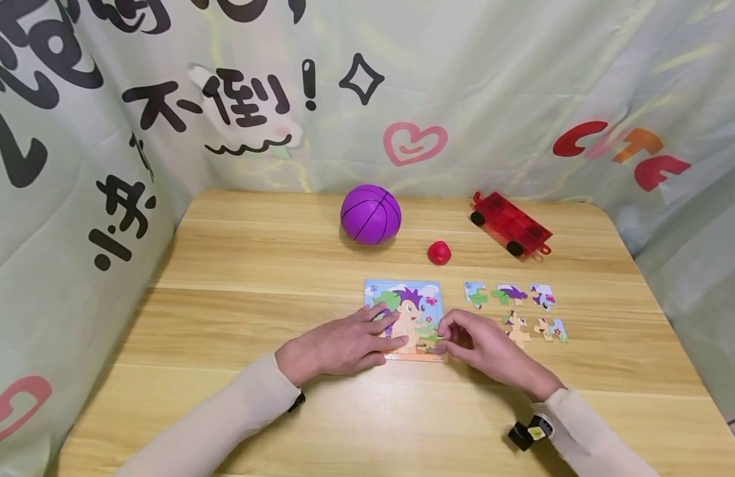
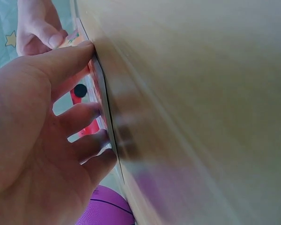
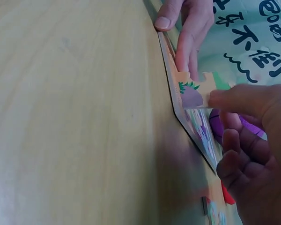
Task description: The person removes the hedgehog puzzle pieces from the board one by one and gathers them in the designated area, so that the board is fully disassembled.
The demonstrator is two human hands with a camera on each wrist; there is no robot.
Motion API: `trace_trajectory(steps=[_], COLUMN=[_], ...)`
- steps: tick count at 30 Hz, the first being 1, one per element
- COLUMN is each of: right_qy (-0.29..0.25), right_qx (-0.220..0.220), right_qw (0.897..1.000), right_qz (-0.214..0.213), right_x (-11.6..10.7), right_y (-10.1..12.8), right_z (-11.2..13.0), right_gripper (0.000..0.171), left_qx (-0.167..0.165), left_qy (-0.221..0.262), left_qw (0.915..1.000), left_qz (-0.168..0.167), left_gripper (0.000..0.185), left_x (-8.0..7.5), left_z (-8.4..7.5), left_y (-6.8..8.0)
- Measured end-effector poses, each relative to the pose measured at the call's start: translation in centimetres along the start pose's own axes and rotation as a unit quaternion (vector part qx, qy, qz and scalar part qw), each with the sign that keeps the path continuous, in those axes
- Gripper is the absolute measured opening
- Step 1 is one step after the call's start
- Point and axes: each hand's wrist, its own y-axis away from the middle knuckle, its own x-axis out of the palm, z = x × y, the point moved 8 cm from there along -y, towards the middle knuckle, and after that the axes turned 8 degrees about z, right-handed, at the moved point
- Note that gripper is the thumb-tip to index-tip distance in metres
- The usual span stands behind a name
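At the near-centre of the bench (image 1: 236,278) sits the puzzle board (image 1: 405,301), hedgehog picture partly filled. Right hand (image 1: 483,344) pinches one puzzle piece (image 3: 193,93) between thumb and fingertips, holding it tilted at the board's near edge, apparently to seat it in a gap. Left hand (image 1: 337,344) lies flat, fingers straight, pressing the board's left side; looks like it's there to stop the board sliding. Five loose pieces (image 1: 516,308) are laid out just right of the board, within the right hand's reach. Further back: small red toy (image 1: 439,252), purple ball (image 1: 370,214), red toy cart (image 1: 510,224), all well apart from the work. Printed fabric backdrop (image 1: 492,79) rings the bench.
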Motion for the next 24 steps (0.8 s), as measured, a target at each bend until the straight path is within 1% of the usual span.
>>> trace_trajectory(steps=[5,8,10,13,16,20,24], right_qy=[-0.011,-0.006,-0.005,-0.014,-0.038,-0.065,-0.072], right_qx=[-0.006,-0.011,-0.015,-0.015,-0.015,-0.016,0.0], right_qw=[1.0,1.0,1.0,1.0,0.998,0.995,0.993], right_qz=[0.014,0.008,-0.002,-0.022,-0.042,-0.072,-0.099], right_x=[0.2,0.0,-0.5,-1.6,-3.0,-5.3,-7.5], right_y=[0.1,0.2,0.5,1.2,2.4,4.4,6.7], right_z=[-0.2,-0.3,-0.3,-0.7,-1.3,-2.3,-3.5], right_gripper=[0.017,0.017,0.017,0.018,0.018,0.019,0.018], left_qx=[0.003,0.007,0.008,0.008,0.008,0.006,0.005], left_qy=[-0.004,-0.008,-0.004,-0.002,0.003,0.003,0.001], left_qw=[1.0,0.9999,0.9999,1.0,1.0,1.0,1.0], left_qz=[-0.004,-0.011,-0.008,-0.002,0.001,-0.003,-0.005], left_gripper=[0.049,0.048,0.049,0.049,0.049,0.048,0.048], left_x=[0.1,0.1,0.1,0.1,0.1,0.0,0.0], left_z=[0.0,0.0,0.0,-0.1,-0.1,0.0,0.0], left_y=[0.0,0.0,0.0,-0.1,-0.1,-0.1,0.0])
